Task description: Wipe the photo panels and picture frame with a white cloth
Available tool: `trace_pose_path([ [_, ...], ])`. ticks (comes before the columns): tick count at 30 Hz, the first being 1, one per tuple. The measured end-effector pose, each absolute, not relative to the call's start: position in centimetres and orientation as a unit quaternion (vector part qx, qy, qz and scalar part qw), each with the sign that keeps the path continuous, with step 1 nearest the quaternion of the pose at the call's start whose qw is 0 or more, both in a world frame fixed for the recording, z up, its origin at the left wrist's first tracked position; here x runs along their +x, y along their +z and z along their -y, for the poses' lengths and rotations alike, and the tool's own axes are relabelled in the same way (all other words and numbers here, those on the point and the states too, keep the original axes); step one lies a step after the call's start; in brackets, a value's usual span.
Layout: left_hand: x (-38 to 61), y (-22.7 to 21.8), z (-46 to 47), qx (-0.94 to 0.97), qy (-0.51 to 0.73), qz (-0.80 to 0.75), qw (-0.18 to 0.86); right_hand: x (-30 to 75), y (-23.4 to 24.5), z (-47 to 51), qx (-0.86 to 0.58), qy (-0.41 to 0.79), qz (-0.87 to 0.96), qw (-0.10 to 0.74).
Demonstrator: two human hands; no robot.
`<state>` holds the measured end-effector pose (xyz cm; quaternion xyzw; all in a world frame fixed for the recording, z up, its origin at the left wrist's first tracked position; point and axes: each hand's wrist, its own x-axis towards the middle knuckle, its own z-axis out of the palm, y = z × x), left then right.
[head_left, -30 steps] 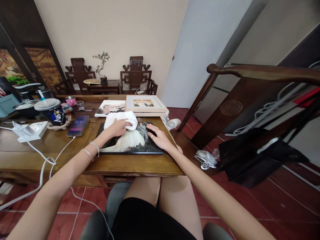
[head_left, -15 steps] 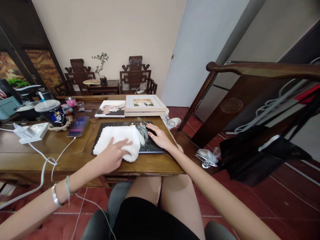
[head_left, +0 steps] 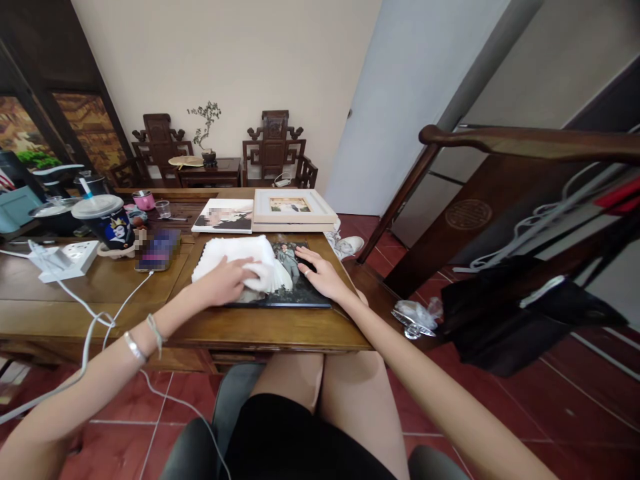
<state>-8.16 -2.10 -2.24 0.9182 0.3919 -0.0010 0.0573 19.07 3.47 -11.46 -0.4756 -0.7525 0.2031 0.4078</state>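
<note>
Left hand (head_left: 226, 281), loosely curled to hold the white towel (head_left: 233, 249), has pushed it back from the near edge of the wedding photo panel (head_left: 305, 293) on the desk (head_left: 280, 331), mid-wipe I judge, the right hand (head_left: 321, 275) resting open on the panel.

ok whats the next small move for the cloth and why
I'd probably slide the cloth toward the right hand: the left hand is on it over the photo's left part, while the right part, where the right hand rests, lies outside it.

cloth (head_left: 240, 251) on photo (head_left: 305, 288) | frame (head_left: 290, 204) bhnd | phone (head_left: 156, 251) l of photo
</note>
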Motion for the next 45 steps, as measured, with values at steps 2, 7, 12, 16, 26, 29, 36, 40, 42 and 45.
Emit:
trace_pose_path([
  [2,-8.7,-2.8,-0.8,0.912,0.016,-0.407,0.043,19.1,-11.4,-3.4,-0.474,0.203,0.754,0.407],
  [7,-10.2,-3.6,-4.7,0.884,0.043,-0.465,-0.001,19.0,-11.3,-3.2,-0.472,0.211,0.75,0.412],
  [12,-10.8,-3.2,-3.6,0.89,0.032,-0.455,-0.005,18.9,-11.1,-3.1,-0.482,0.204,0.751,0.402],
  [16,-11.3,-2.6,0.7,0.892,0.005,-0.451,0.02,18.9,-11.1,-3.2,-0.476,0.206,0.752,0.407],
  [26,-11.7,-1.5,12.2,0.928,0.0,-0.365,0.073,18.9,-11.1,-3.1,-0.477,0.195,0.755,0.404],
  [29,-11.5,-1.4,10.9,0.925,-0.01,-0.373,0.075,18.8,-11.2,-3.2,-0.484,0.192,0.754,0.4],
  [36,-11.8,-2.1,1.2,0.917,0.008,-0.395,0.048,18.9,-11.2,-3.2,-0.481,0.199,0.752,0.404],
  [40,-13.0,-2.8,-3.9,0.896,0.051,-0.44,0.003,18.9,-11.0,-3.0,-0.48,0.201,0.753,0.403],
  [42,-13.5,-3.0,-4.9,0.887,0.054,-0.459,-0.008,18.9,-10.9,-3.0,-0.482,0.201,0.753,0.4],
  [45,-13.9,-3.1,-4.1,0.88,0.042,-0.473,-0.018,18.8,-10.8,-2.9,-0.485,0.204,0.752,0.396],
])
